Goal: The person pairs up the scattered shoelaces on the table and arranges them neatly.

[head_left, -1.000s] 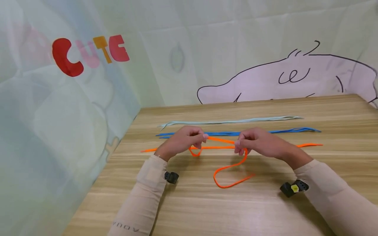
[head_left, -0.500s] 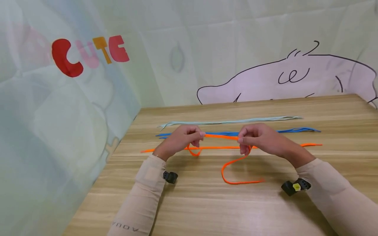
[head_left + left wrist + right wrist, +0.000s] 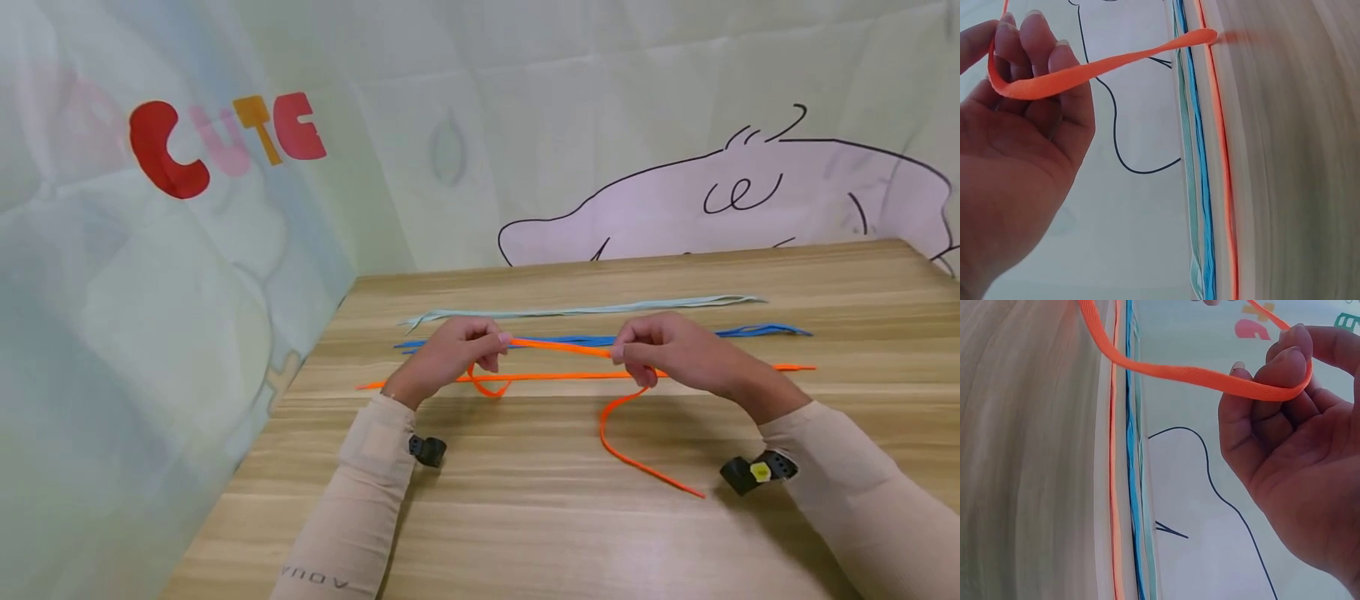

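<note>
My left hand (image 3: 456,357) and right hand (image 3: 678,360) pinch a flat orange shoelace (image 3: 558,346) between thumb and fingers, and the span between them is drawn taut above the table. A short loop of it hangs below the left hand; in the left wrist view this lace (image 3: 1079,78) crosses the curled fingers. From the right hand the loose end droops toward the front of the table, and the right wrist view shows the lace (image 3: 1197,376) passing over the fingertips. Beneath the hands another orange shoelace (image 3: 555,377) lies straight across the wooden table.
Behind the orange one lie blue shoelaces (image 3: 761,331), partly hidden by the hands, then pale teal shoelaces (image 3: 592,311), all roughly parallel. The wooden table (image 3: 495,533) ends at a printed cloth backdrop (image 3: 420,125) at the back and left.
Both hands have moved apart, the right one farther right, and the lace span between them has lengthened. The loose end on the right has swung rightward and straightened.
</note>
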{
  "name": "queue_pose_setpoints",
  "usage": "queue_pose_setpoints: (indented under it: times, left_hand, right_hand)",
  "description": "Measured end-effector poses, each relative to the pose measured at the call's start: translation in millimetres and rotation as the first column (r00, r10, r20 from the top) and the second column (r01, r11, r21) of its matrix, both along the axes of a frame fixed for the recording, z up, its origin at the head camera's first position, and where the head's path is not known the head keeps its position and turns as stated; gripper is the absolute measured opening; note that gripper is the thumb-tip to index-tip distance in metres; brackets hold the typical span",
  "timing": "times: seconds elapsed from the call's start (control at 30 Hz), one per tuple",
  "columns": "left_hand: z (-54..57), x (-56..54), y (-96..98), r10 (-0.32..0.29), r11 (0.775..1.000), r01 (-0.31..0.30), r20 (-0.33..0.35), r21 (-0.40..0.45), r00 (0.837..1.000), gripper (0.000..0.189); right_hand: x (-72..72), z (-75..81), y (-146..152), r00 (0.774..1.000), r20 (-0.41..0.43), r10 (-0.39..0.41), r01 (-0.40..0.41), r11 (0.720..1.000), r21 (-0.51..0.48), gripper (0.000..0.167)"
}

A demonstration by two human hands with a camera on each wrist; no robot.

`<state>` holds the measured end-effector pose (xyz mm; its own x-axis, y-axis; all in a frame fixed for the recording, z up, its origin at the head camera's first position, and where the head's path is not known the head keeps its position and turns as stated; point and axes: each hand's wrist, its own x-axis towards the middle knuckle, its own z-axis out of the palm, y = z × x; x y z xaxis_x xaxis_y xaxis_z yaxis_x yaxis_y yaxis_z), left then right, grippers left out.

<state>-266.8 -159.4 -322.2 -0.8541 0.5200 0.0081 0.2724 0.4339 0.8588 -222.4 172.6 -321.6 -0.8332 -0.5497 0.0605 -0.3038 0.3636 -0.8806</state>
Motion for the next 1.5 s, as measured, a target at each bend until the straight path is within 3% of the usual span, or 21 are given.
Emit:
queue_pose_setpoints:
  times: [0.5,0.87,1.5]
  left_hand:
    - [-0.3,-3.3,-6.0,0.044,0.999,-0.044,0.04,0.022,0.998,0.028]
    - [2.3,-6.1,-9.7,0.009,0.994,-0.009,0.001,0.105,1.0,0.025]
    - [-2.6,-5.8,-20.9,0.027,0.992,-0.034,0.058,0.123,0.998,0.031]
  right_hand:
    - [-0.7,3.8,6,1.0,-0.008,-0.006,0.007,0.999,0.038,0.032]
    - [5.3,1.3,21,0.999,0.03,-0.028,0.026,0.998,0.061,0.036]
    - [10.6,-5.5,49,0.995,0.019,-0.098,0.095,0.988,0.121,0.036]
